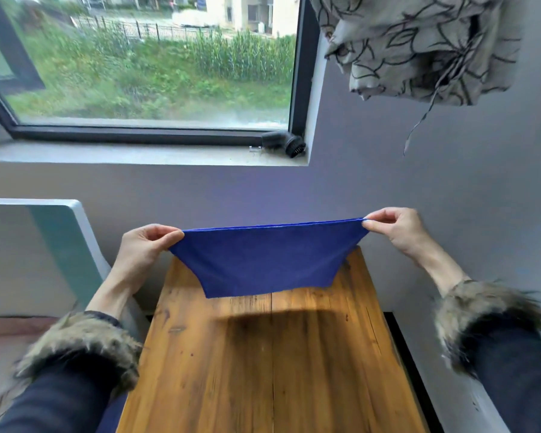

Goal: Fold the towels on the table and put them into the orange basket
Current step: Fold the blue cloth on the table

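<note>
A blue towel (267,260) hangs in the air above the far end of the wooden table (263,370), stretched between both hands. The left hand (144,245) pinches its top left corner between thumb and fingers; the right hand (391,229) pinches the top right corner the same way, a little higher. The top edge is pulled nearly straight, and the cloth sags below it, narrowing toward a lower hem that hangs just above the table and casts a shadow on the wood. It looks thin, light and limp, probably already doubled, though the layers are hard to make out. Such cloth will not hold shape, so corners are the sensible grip, with the table to flatten each fold. The orange basket is not in view.
</note>
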### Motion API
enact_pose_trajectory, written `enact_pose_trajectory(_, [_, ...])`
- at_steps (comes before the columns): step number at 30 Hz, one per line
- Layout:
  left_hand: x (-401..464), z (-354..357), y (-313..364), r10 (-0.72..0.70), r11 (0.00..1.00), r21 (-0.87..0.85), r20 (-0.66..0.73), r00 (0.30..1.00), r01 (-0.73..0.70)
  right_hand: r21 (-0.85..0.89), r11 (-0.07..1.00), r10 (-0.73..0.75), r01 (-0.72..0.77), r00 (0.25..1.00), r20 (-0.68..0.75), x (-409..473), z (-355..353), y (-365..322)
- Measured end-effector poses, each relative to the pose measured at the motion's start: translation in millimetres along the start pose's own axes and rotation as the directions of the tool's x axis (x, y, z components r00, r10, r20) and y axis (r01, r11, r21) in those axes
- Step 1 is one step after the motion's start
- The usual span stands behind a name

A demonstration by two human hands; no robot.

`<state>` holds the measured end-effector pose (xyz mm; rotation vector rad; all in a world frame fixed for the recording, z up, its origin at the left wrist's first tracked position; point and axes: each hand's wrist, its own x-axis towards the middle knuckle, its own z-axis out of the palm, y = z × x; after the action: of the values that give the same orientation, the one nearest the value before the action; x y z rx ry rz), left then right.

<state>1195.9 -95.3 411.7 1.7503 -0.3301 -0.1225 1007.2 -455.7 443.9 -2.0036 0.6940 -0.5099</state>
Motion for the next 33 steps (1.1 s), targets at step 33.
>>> enact_pose_trajectory(33, [58.3,8.2,-1.7,0.006,0.991,0.135,0.021,1.000,-0.009,-0.398,0.917,-0.009,0.011,1.000,0.009,57.6,46.3,-13.1])
